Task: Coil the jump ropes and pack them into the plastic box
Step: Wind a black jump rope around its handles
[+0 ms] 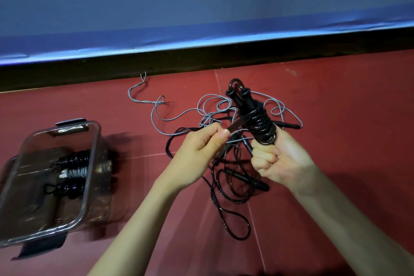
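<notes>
Seen from above, my two hands are raised over a red floor, just right of the frame's centre. My right hand is clenched in a fist around the lower end of a black jump rope bundle, whose two handles stand side by side, tilted toward the upper left, with black cord wound round them in tight coils. My left hand sits close beside it, thumb and fingers pinching the loose end of that cord, which runs taut from the coils to my fingertips.

Under and behind my hands, loose ropes lie tangled on the floor: a grey rope snakes toward the upper middle of the frame, and a loose black rope loops down toward the lower centre, with black handles partly hidden in the heap.

At the lower left stands the clear plastic box, open, well apart from my hands. Inside it lie three coiled bundles side by side: black, grey with white handle tips, and black.

A blue padded wall with a dark base strip fills the top of the frame.
</notes>
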Action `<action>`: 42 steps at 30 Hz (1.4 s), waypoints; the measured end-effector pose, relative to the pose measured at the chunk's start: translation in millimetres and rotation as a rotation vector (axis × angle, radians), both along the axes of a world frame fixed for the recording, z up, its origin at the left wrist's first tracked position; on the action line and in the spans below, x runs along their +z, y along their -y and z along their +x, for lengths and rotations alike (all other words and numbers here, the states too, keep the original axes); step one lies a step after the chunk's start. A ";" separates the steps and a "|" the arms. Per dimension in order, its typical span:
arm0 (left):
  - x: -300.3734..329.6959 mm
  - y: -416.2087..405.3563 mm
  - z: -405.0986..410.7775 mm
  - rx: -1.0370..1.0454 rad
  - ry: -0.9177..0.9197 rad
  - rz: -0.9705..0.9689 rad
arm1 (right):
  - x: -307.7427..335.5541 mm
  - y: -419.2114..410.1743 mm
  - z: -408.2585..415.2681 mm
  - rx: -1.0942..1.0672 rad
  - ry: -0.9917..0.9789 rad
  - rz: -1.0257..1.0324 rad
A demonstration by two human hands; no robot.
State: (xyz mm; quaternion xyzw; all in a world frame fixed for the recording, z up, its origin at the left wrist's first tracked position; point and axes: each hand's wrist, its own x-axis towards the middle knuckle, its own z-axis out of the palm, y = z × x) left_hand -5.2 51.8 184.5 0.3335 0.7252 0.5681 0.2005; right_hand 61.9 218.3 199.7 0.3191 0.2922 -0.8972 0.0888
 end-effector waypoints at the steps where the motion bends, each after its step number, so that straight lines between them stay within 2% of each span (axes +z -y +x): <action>1: 1.1 -0.3 0.0 0.008 -0.013 -0.009 | 1.1 0.3 0.3 -0.012 -0.011 -0.011; 8: 18.4 9.9 -16.9 -0.072 0.088 -0.077 | 7.5 -2.5 -1.3 -0.143 -0.074 -0.078; 13: 13.5 23.5 -24.4 -0.032 0.132 -0.159 | 0.0 -10.6 -0.4 -0.247 -0.040 -0.113; 16: 9.9 27.2 -20.5 0.019 0.070 -0.213 | -9.5 -5.9 2.1 -0.267 -0.014 -0.123; 21: 21.4 32.0 -19.1 0.048 -0.177 -0.256 | -6.1 -7.4 1.7 -0.225 -0.065 -0.104; 26: 12.0 30.3 -29.0 0.109 -0.226 -0.253 | 4.8 -3.9 2.8 -0.008 -0.123 0.039; 31: 7.9 28.4 -36.7 0.234 -0.182 -0.143 | 0.2 -4.4 4.9 0.103 -0.136 0.131; 36: 5.6 25.3 -41.0 0.246 -0.143 -0.135 | -4.4 -3.9 6.0 0.185 -0.139 0.269; 39: 1.7 23.7 -42.9 0.197 -0.139 -0.217 | -1.0 -1.0 6.8 0.225 -0.152 0.462; 42: 6.9 22.4 -43.9 0.152 -0.153 -0.299 | 5.4 -5.5 10.1 0.295 -0.156 0.738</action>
